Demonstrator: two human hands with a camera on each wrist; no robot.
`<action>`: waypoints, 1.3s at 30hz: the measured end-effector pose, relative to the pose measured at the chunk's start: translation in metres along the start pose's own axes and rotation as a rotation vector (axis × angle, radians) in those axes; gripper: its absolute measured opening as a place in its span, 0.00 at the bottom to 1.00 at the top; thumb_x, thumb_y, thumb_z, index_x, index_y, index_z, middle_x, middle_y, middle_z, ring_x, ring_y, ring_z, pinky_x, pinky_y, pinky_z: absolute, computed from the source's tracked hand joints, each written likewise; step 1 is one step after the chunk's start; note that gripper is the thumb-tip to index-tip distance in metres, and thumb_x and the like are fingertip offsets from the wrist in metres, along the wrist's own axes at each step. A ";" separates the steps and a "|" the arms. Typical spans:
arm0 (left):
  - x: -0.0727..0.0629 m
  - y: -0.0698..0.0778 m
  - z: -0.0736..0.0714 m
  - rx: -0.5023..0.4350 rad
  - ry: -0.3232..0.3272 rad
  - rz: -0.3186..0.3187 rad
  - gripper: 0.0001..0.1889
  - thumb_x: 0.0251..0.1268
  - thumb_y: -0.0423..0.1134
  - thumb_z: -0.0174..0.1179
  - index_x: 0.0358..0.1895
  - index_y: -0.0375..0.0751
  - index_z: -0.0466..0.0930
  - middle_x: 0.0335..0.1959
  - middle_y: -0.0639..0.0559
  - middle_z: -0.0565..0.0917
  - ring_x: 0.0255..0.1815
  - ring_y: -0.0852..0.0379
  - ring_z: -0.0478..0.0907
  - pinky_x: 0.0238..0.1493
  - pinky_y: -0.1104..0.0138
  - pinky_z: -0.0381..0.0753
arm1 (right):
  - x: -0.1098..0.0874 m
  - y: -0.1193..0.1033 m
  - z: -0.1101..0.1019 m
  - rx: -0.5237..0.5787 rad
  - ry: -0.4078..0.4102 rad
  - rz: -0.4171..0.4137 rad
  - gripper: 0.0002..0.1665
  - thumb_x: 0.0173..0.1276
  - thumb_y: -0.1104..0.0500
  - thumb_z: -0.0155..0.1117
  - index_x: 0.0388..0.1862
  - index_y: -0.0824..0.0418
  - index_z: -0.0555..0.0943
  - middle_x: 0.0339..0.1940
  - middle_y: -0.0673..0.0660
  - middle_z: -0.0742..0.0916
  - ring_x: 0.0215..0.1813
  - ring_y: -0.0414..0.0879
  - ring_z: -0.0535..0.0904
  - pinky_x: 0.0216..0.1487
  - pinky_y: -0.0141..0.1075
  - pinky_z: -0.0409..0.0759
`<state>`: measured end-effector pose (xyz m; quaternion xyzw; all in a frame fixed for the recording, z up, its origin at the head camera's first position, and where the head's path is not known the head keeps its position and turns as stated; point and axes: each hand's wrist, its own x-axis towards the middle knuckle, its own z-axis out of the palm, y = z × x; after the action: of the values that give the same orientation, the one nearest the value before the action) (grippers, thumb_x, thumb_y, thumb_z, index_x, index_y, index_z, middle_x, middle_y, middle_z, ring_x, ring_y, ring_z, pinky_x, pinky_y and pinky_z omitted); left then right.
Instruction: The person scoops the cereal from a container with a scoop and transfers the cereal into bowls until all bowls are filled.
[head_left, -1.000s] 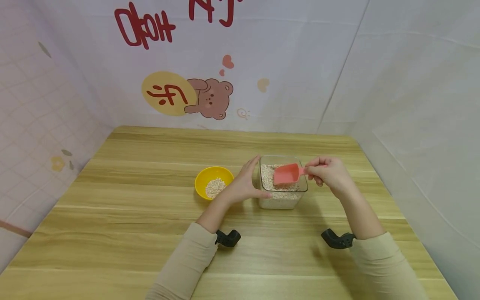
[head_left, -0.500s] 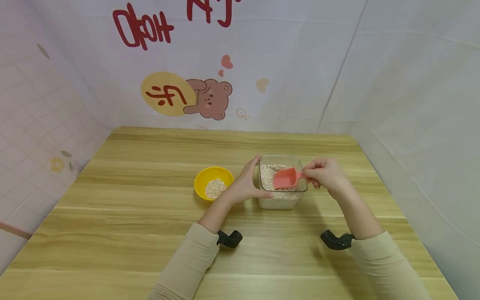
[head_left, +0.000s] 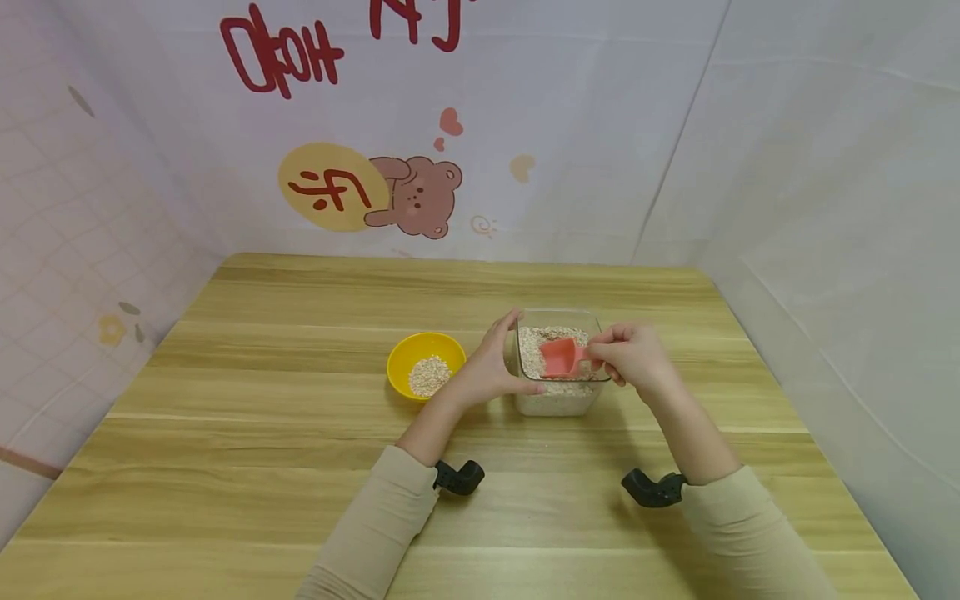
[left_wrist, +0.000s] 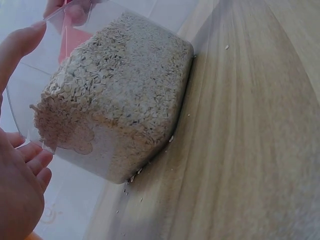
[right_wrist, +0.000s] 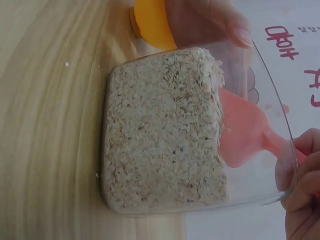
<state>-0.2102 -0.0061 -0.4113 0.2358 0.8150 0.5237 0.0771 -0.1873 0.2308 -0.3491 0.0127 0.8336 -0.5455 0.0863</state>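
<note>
Head view: right hand (head_left: 636,360) pinching one pink scoop (head_left: 558,358) by its handle, just shifted left; blade seems deeper in the oats (head_left: 530,354), so scooping looks underway. Blade load unclear. Left hand (head_left: 487,375) spread wide, gripping one clear container (head_left: 558,317). One yellow bowl (head_left: 402,358) left, part-filled.

the square clear glass-like container (head_left: 558,318) looks glossy, its thin beige flakes (head_left: 530,346) rough and matt; the pink plastic scoop (head_left: 557,357) and round yellow plastic bowl (head_left: 402,360) look smooth, the wood-grain tabletop (head_left: 525,517) faintly shiny.
</note>
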 end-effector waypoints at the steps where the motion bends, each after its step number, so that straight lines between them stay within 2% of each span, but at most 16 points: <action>1: 0.000 0.000 0.000 -0.001 0.000 -0.001 0.63 0.41 0.51 0.78 0.77 0.56 0.40 0.75 0.54 0.50 0.73 0.50 0.50 0.67 0.46 0.55 | 0.000 -0.001 0.001 0.002 0.008 0.002 0.11 0.62 0.64 0.63 0.39 0.73 0.80 0.20 0.54 0.82 0.14 0.38 0.64 0.16 0.30 0.64; 5: 0.000 0.001 0.000 0.002 0.001 -0.002 0.62 0.40 0.51 0.78 0.77 0.56 0.41 0.75 0.54 0.50 0.73 0.50 0.50 0.67 0.46 0.55 | 0.001 -0.004 0.007 0.003 0.031 0.004 0.10 0.60 0.65 0.62 0.37 0.73 0.80 0.19 0.53 0.83 0.14 0.37 0.62 0.16 0.29 0.62; 16: 0.000 -0.001 0.001 0.000 0.016 0.003 0.61 0.40 0.51 0.78 0.76 0.57 0.44 0.73 0.50 0.54 0.71 0.50 0.55 0.66 0.46 0.59 | 0.000 -0.009 0.017 -0.012 0.072 0.035 0.10 0.59 0.65 0.62 0.36 0.72 0.82 0.17 0.52 0.83 0.17 0.38 0.65 0.21 0.30 0.68; 27: 0.002 -0.002 0.002 -0.004 0.024 0.014 0.61 0.39 0.51 0.78 0.76 0.56 0.45 0.73 0.51 0.54 0.70 0.51 0.55 0.67 0.48 0.58 | -0.002 -0.010 0.018 0.048 0.103 0.086 0.10 0.64 0.63 0.61 0.39 0.70 0.80 0.21 0.52 0.83 0.17 0.39 0.63 0.25 0.33 0.68; 36: 0.002 -0.003 0.002 -0.021 0.027 0.024 0.61 0.38 0.50 0.79 0.76 0.55 0.46 0.72 0.47 0.56 0.70 0.48 0.56 0.66 0.46 0.57 | -0.003 -0.010 0.022 0.113 0.158 0.079 0.09 0.64 0.63 0.61 0.38 0.70 0.80 0.29 0.57 0.85 0.15 0.38 0.61 0.21 0.30 0.65; 39: 0.001 -0.002 0.003 -0.040 0.029 0.029 0.61 0.37 0.49 0.80 0.76 0.55 0.46 0.72 0.46 0.56 0.70 0.50 0.56 0.67 0.46 0.56 | -0.003 -0.010 0.024 0.116 0.166 0.074 0.09 0.65 0.63 0.61 0.38 0.71 0.80 0.28 0.57 0.85 0.15 0.38 0.61 0.21 0.29 0.65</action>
<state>-0.2110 -0.0042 -0.4145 0.2385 0.8020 0.5441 0.0621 -0.1824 0.2055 -0.3489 0.0934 0.8038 -0.5864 0.0360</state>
